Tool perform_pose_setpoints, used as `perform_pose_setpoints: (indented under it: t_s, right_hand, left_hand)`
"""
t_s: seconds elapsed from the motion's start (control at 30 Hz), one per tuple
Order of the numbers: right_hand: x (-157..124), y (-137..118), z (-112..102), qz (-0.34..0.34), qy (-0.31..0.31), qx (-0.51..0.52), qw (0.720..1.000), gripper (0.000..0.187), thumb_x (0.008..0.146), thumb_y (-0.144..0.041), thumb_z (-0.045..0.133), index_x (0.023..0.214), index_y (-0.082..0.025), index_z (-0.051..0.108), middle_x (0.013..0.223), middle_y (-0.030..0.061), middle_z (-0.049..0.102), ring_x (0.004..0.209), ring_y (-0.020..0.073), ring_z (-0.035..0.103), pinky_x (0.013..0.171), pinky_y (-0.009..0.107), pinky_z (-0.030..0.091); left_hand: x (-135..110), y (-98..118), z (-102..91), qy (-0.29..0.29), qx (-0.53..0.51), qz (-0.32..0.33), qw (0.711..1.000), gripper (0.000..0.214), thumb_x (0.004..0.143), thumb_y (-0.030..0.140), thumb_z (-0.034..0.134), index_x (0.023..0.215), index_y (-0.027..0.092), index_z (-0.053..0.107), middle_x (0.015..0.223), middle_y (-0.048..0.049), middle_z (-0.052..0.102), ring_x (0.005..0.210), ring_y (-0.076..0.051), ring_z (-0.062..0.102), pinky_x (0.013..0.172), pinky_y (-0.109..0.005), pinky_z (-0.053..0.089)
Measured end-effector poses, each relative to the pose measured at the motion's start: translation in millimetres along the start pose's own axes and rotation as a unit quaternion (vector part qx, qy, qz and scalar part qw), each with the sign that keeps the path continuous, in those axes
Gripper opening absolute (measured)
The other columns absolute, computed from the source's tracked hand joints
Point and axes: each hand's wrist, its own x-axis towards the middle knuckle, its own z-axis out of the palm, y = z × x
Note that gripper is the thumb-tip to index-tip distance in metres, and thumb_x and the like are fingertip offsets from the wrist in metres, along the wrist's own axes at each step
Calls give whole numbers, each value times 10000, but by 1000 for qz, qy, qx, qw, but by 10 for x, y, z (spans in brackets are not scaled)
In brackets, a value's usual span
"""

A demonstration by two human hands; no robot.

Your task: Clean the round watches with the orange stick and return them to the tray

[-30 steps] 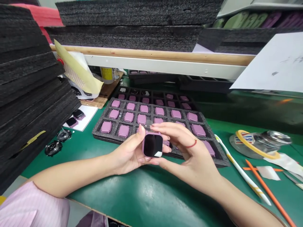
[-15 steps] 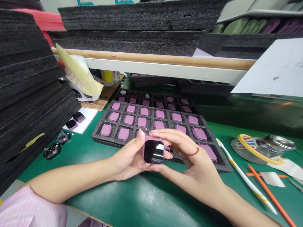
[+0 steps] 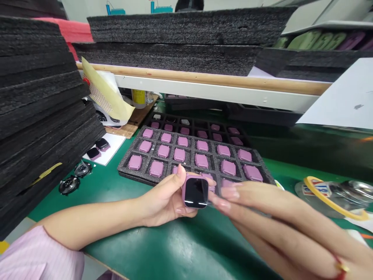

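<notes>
My left hand (image 3: 171, 198) grips a square smartwatch body (image 3: 196, 192) with a purple frame and a black glossy screen. Its thumb lies along the watch's upper left edge and the fingers are curled underneath. Just right of the watch is my right hand (image 3: 271, 217), blurred, its fingers close together and its thumb hidden. A faint see-through edge shows between the watch and these fingertips; I cannot make out what it is. Behind both hands lies a black foam tray (image 3: 124, 168) with purple watch bodies (image 3: 229, 168) in its compartments.
Tall stacks of black foam sheets (image 3: 35, 97) rise at the left. A shelf with a wooden edge (image 3: 186, 79) crosses above the tray. On the right lies a glass jar (image 3: 317, 198) with a yellow ring. Two dark-screened watches (image 3: 101, 144) rest on white paper at the left.
My right hand has come off the watch and moved right, toward the camera. The watch stays in my left hand. The whole view has shifted slightly.
</notes>
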Motion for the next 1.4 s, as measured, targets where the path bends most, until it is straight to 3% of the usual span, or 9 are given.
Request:
perform_pose_setpoints:
  t_s: [0.23, 0.37, 0.47, 0.57, 0.73, 1.1, 1.23, 1.33, 1.4]
  right_hand:
    - [-113, -76, 120, -24, -50, -31, 998, 462, 1042, -328, 410, 1383, -522, 654, 1108, 18, 805, 1080, 294, 763, 960, 433, 674]
    - [36, -66, 117, -80, -84, -68, 991, 488, 989, -208, 613, 1399, -469, 653, 1051, -3, 813, 946, 248, 777, 823, 380, 666]
    - [142, -47, 198, -144, -48, -152, 977, 590, 907, -195, 770, 1452, -351, 609, 952, -1, 803, 812, 220, 736, 744, 378, 622]
    - [172, -9, 299, -90, -47, -137, 985, 563, 926, -338, 770, 1451, -290, 573, 879, 16, 730, 745, 193, 669, 658, 349, 598]
    - [169, 31, 294, -28, -67, -53, 996, 484, 873, -287, 823, 1313, -286, 620, 1040, 45, 744, 921, 206, 702, 763, 339, 627]
    - [180, 77, 291, -49, -63, -59, 995, 579, 875, -279, 820, 1400, -300, 576, 1173, 76, 734, 1032, 237, 711, 868, 386, 618]
    - [135, 148, 312, -54, -66, -51, 995, 555, 890, -241, 782, 1407, -288, 584, 1188, 77, 677, 1027, 204, 709, 816, 309, 625]
    - [164, 345, 294, -22, -56, -66, 996, 447, 880, -261, 761, 1311, -270, 642, 1126, 62, 700, 1003, 214, 714, 872, 352, 618]
    - [268, 582, 273, 56, -62, -102, 991, 378, 901, -334, 732, 1264, -246, 674, 1085, 64, 716, 977, 223, 714, 876, 376, 615]
  left_hand:
    - [9, -16, -11, 20, 8, -5, 1000, 605, 728, 665, 854, 979, 129, 727, 815, -35, 621, 563, -57, 444, 459, -176, 253]
    - [10, -30, -15, 34, 33, 12, 999, 636, 731, 697, 832, 959, 119, 696, 803, -22, 581, 571, -54, 422, 458, -171, 249]
    - [-5, -65, -25, 48, 87, 40, 994, 641, 755, 734, 786, 918, 130, 645, 719, 27, 505, 539, -48, 360, 454, -173, 239]
    - [-20, -93, -26, 70, 143, 49, 986, 643, 750, 750, 776, 898, 151, 597, 683, 56, 466, 516, -46, 312, 449, -179, 223]
    - [-9, -56, 3, 90, 103, 20, 990, 643, 796, 775, 711, 908, 145, 647, 718, 25, 530, 527, -56, 346, 475, -185, 269]
    - [5, -38, 8, 90, 44, -16, 995, 619, 726, 710, 819, 934, 153, 648, 787, -38, 694, 554, -83, 546, 444, -166, 308]
    - [0, -61, -14, 113, 104, -8, 988, 630, 832, 776, 660, 975, 163, 626, 788, -27, 645, 557, -87, 515, 447, -171, 308]
    - [5, -48, -137, 141, 324, 99, 930, 535, 1015, 675, 420, 924, 175, 587, 771, -23, 597, 656, -131, 546, 553, -222, 408]
    - [32, -36, -261, 104, 547, 196, 808, 342, 1047, 472, 485, 906, 177, 583, 872, -49, 632, 802, -170, 593, 730, -295, 483]
